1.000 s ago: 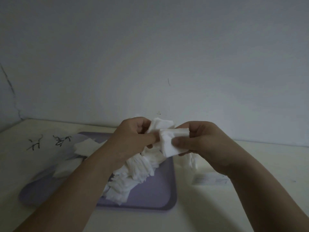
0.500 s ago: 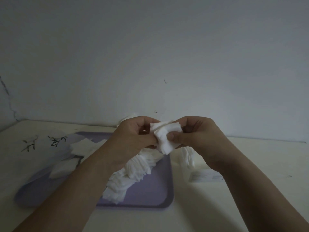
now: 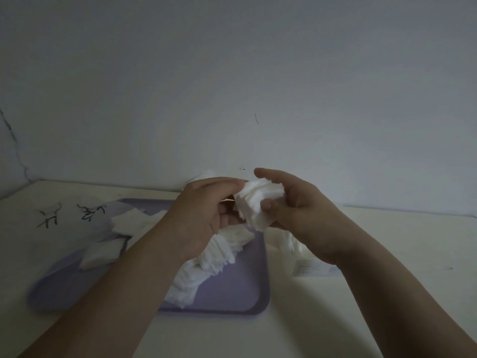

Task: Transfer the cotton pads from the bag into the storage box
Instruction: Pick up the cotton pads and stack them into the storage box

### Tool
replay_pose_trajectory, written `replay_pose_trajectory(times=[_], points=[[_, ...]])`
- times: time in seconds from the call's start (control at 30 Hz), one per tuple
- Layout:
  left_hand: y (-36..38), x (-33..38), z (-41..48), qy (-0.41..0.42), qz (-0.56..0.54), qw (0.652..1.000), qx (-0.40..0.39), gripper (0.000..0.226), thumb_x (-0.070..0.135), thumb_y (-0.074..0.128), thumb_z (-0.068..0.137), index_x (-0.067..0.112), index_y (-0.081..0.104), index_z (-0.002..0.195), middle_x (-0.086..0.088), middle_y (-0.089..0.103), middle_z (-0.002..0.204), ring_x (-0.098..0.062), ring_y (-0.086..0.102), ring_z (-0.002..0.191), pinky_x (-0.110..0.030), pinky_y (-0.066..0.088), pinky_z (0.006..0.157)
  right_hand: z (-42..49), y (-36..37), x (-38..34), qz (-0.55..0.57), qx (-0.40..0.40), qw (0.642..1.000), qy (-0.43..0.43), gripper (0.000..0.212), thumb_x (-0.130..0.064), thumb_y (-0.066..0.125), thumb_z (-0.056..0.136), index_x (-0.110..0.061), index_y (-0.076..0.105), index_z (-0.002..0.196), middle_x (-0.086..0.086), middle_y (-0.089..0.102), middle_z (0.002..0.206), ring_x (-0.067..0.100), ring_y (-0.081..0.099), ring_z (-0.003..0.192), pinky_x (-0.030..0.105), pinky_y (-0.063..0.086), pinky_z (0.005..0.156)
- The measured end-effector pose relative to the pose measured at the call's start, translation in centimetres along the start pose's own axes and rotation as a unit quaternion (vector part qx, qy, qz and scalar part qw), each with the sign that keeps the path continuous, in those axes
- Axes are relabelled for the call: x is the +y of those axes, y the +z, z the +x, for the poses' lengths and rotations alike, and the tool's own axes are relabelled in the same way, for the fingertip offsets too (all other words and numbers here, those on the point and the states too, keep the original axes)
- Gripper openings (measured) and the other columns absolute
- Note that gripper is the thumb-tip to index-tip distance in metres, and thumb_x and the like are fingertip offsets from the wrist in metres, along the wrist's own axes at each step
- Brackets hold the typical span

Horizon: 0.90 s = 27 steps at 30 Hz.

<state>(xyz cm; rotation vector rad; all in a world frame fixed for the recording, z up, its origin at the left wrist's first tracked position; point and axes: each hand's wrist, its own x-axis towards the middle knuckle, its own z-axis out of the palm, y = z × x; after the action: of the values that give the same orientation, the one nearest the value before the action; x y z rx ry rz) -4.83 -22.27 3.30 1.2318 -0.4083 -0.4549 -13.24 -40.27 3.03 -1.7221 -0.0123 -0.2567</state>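
Cotton stack point(image 3: 258, 202) is in the air betw both hands, above the far edge of the tray point(image 3: 232, 295), not touching it. R hand point(image 3: 296, 215) has the main hold: thumb pressed on the near flat face, fingers wrapped round the back. L hand point(image 3: 204, 210) comes in from the left, fingers curled onto the stack's left edge. Its thumb is hidden, so I read it as a light pinch / squaring-up, not 100% sure. Layered pad edges show on the stack's top and left; the flat face points at the camera.

Rest of the stock: a long slumped pile point(image 3: 206, 262) lies on the tray under the L forearm, running near-left to far-right. A few loose pads point(image 3: 126, 220) sit at the tray's left side.

Key geometry: a clear pack point(image 3: 312, 270) w/ a label sits on the table point(image 3: 387, 254) just right of the tray, partly hidden under the R wrist. Some white shows inside. Can't tell if it's the bag or the box; no other container in view. If it's the box, it lies below and slightly right of the stack, so R hand is nearer and the move is short: down + right. IMO the flat face should line up w/ the opening, else the edges catch and the stack fans out. Risk: outer pads slip off. Pen marks point(image 3: 47, 218) at far left, irrelevant.
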Motion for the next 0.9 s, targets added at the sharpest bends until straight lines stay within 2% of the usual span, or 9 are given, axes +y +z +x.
replay_pose_trajectory(times=[0.17, 0.27, 0.37, 0.53, 0.6, 0.7, 0.73, 0.8, 0.9], points=[[1.0, -0.4, -0.4, 0.015, 0.030, 0.999, 0.007, 0.023, 0.015, 0.061, 0.103, 0.005, 0.077, 0.116, -0.016, 0.079, 0.112, -0.032, 0.076, 0.108, -0.045, 0.062, 0.092, 0.2, 0.7, 0.8, -0.009, -0.011, 1.000, 0.012, 0.062, -0.009, 0.052, 0.107, -0.029, 0.032, 0.163, -0.005, 0.053, 0.155, 0.014, 0.052, 0.142, 0.047, 0.041, 0.121], [1.5, -0.6, -0.7, 0.001, 0.056, 0.998, -0.020, 0.025, 0.024, 0.059, 0.105, 0.011, 0.077, 0.118, -0.012, 0.079, 0.113, -0.032, 0.076, 0.107, -0.048, 0.062, 0.089, 0.3, 0.7, 0.6, 0.009, 0.016, 0.999, 0.027, 0.060, -0.009, 0.048, 0.110, -0.028, 0.029, 0.163, -0.004, 0.045, 0.160, 0.016, 0.048, 0.145, 0.046, 0.039, 0.123], [1.3, -0.8, -0.8, 0.035, 0.093, 0.993, -0.057, 0.025, 0.019, 0.066, 0.100, 0.012, 0.074, 0.123, -0.012, 0.078, 0.116, -0.030, 0.076, 0.109, -0.046, 0.061, 0.093, 0.5, 0.3, 0.4, 0.078, 0.018, 0.996, 0.039, 0.050, -0.009, 0.050, 0.109, -0.018, 0.041, 0.157, 0.008, 0.061, 0.147, 0.024, 0.064, 0.130, 0.048, 0.053, 0.110], [1.0, -0.9, -0.7, 0.077, 0.167, 0.983, -0.009, 0.030, 0.007, 0.070, 0.097, 0.016, 0.073, 0.125, -0.006, 0.080, 0.113, -0.022, 0.077, 0.106, -0.042, 0.062, 0.094, 0.2, -0.5, -0.4, 0.079, 0.026, 0.995, 0.051, 0.025, -0.008, 0.066, 0.100, -0.005, 0.070, 0.124, 0.014, 0.078, 0.116, 0.031, 0.076, 0.109, 0.047, 0.062, 0.095], [0.7, -0.9, -0.5, 0.111, 0.282, 0.953, 0.019, 0.046, 0.022, 0.079, 0.091, 0.025, 0.066, 0.135, 0.005, 0.072, 0.129, -0.009, 0.071, 0.114, -0.033, 0.060, 0.096, 0.1, -0.6, -0.5, 0.081, 0.061, 0.993, 0.059, 0.025, -0.007, 0.072, 0.095, -0.005, 0.071, 0.121, 0.015, 0.079, 0.110, 0.033, 0.078, 0.102, 0.044, 0.065, 0.088], [1.3, -0.4, -1.1, 0.173, 0.520, 0.836, -0.009, 0.098, 0.047, 0.089, 0.073, 0.032, 0.040, 0.157, 0.017, 0.045, 0.156, -0.002, 0.045, 0.141, -0.027, 0.043, 0.112, 0.1, -0.1, -0.8, 0.089, 0.079, 0.989, 0.089, 0.047, -0.004, 0.081, 0.087, -0.009, 0.063, 0.130, 0.019, 0.075, 0.113, 0.031, 0.079, 0.093, 0.039, 0.065, 0.076], [1.8, -0.2, -1.5, 0.162, 0.551, 0.818, -0.024, 0.107, 0.049, 0.090, 0.070, 0.033, 0.034, 0.159, 0.016, 0.041, 0.160, -0.003, 0.041, 0.144, -0.029, 0.040, 0.115, 0.1, 0.1, -0.9, 0.085, 0.070, 0.989, 0.098, 0.052, -0.004, 0.083, 0.085, -0.011, 0.061, 0.132, 0.020, 0.074, 0.115, 0.031, 0.079, 0.094, 0.037, 0.064, 0.075], [2.2, -0.3, -1.9, 0.129, 0.562, 0.817, -0.030, 0.101, 0.053, 0.091, 0.066, 0.038, 0.040, 0.152, 0.021, 0.051, 0.148, -0.002, 0.051, 0.133, -0.032, 0.047, 0.110, -0.1, 0.4, -1.2, 0.082, 0.061, 0.989, 0.109, 0.058, -0.005, 0.085, 0.083, -0.012, 0.059, 0.134, 0.020, 0.072, 0.118, 0.032, 0.078, 0.097, 0.038, 0.065, 0.075], [2.3, -0.8, -1.8, 0.136, 0.572, 0.809, -0.005, 0.055, 0.053, 0.083, 0.071, 0.040, 0.057, 0.117, 0.019, 0.068, 0.102, 0.000, 0.065, 0.094, -0.037, 0.058, 0.085, -0.3, 0.6, -1.5, 0.075, 0.066, 0.988, 0.115, 0.062, -0.007, 0.087, 0.081, -0.013, 0.058, 0.135, 0.018, 0.073, 0.117, 0.031, 0.078, 0.100, 0.033, 0.064, 0.071]])
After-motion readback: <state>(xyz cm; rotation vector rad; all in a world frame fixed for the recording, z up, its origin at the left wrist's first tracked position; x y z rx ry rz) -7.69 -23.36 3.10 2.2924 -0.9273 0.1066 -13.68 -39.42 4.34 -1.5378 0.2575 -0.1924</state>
